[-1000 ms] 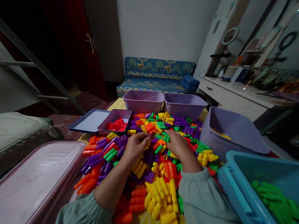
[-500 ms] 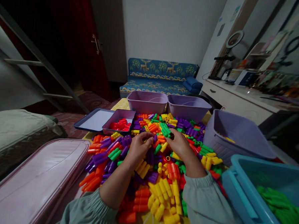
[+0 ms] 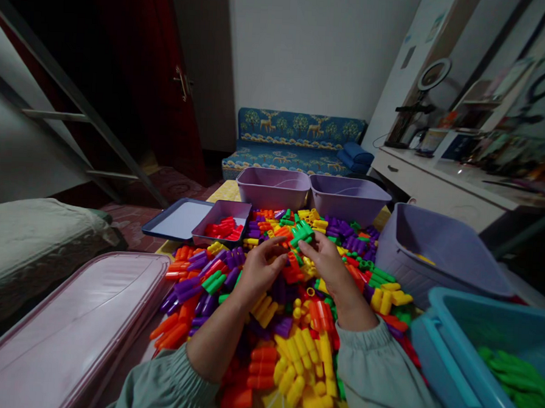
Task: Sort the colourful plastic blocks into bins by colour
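Observation:
My right hand (image 3: 327,266) grips a green bullet-shaped toy block (image 3: 302,232) between thumb and fingers, above the pile. To its left, my left hand (image 3: 260,269) hovers over the blocks with fingers curved and thumb apart, nothing visible between them. Orange blocks (image 3: 291,269) lie between the two hands. Below them are yellow blocks (image 3: 299,351) in joined rows and a stack of orange-red blocks (image 3: 262,368). Purple blocks (image 3: 189,290) lie left of my left hand. My palms hide part of the pile.
A purple box (image 3: 198,232) with red blocks stands at the back left, beside a lid (image 3: 155,224). Lilac bins (image 3: 273,195) line the back, another bin (image 3: 398,253) the right. A blue bin (image 3: 434,334) holds something green. A pink lid (image 3: 65,321) lies left.
The fingers of my left hand have spread from a pinch. My right hand still holds the green block, now tilted differently. The whole view has shifted slightly.

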The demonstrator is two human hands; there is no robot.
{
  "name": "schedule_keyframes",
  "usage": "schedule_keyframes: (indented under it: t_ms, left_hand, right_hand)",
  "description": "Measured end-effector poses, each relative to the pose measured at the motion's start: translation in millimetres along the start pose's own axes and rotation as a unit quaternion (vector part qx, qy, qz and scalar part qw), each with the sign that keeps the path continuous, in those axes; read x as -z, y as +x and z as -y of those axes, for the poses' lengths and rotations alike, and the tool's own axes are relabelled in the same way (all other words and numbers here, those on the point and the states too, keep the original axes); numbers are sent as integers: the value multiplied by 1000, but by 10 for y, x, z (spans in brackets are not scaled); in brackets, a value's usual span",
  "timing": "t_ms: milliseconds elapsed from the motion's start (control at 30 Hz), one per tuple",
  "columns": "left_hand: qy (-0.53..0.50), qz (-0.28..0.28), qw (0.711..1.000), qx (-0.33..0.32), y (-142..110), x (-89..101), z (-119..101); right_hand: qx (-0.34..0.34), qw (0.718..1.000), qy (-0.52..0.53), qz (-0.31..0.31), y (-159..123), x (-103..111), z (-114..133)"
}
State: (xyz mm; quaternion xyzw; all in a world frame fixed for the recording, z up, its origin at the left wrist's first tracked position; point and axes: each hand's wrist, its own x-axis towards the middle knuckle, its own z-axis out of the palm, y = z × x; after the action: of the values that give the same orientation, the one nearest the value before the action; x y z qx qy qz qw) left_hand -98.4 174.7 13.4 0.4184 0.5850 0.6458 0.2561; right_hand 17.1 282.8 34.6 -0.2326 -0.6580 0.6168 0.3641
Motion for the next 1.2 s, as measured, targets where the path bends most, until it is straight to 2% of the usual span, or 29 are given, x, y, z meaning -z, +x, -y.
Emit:
schedule_keyframes:
  t_ms: [200,400,667,833,900,1000,1133,1200]
  left_hand:
    - [-31,-49,998,-3,31,6,1]
    - [-67,-24,997,-25,33,9,40]
    - [-99,-76,992,-27,48,6,-3]
    - [-104,-113,988,6,55,16,-53]
    - [-115,-124,985,18,52,22,-73]
    - [-120,-128,984,26,43,23,-106]
    - [-108,-137,984,27,30,11,-145]
    - [-101,-141,984,29,21,7,-154]
  right_hand:
    - [-36,997,26,62,-45,-30,79]
    - [-65,991,23,113,-38,-25,-3]
    - [-73,991,43,103,-91,-91,102]
    - [-57,992,16,109,-96,-119,100]
    - [-54,994,7,90,-92,-112,102]
    - [-49,998,12,27,-91,-86,151]
    - [-58,995,65,-43,-106,-39,313]
    - [-33,990,107,-89,-109,-12,408]
